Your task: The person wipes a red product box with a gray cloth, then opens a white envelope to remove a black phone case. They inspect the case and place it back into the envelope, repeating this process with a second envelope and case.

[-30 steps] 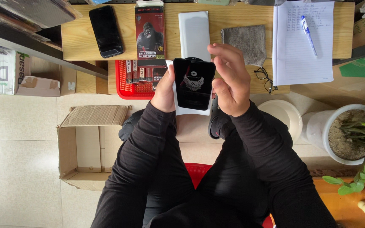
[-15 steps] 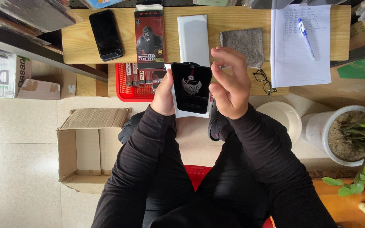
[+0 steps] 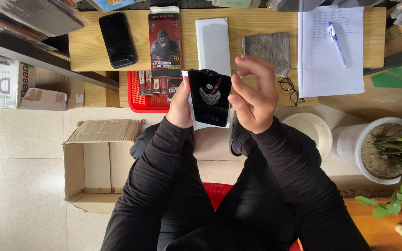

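Note:
My left hand [image 3: 181, 103] grips the left edge of a black glass screen protector [image 3: 209, 96] that lies on a white backing card [image 3: 195, 124]. My right hand [image 3: 253, 96] is at its right edge, thumb and fingers curled and touching the glass near its upper corner. Both hands hover above my lap, just in front of a low wooden bench [image 3: 84, 51]. On the bench lie a black phone [image 3: 117, 39], a dark red protector box [image 3: 164, 42], a white sleeve [image 3: 213, 44] and a grey cloth [image 3: 268, 49].
A sheet of lined paper [image 3: 324, 60] with a blue pen [image 3: 336, 43] lies at the bench's right end, glasses [image 3: 291, 89] below it. A red basket [image 3: 141, 90] sits under the bench. An open cardboard box [image 3: 96, 160] stands on the floor left; a potted plant [image 3: 387, 151] right.
The protector and card have shifted slightly; my right hand has moved from covering the right side of the glass to its right edge, fingers curling at the upper corner.

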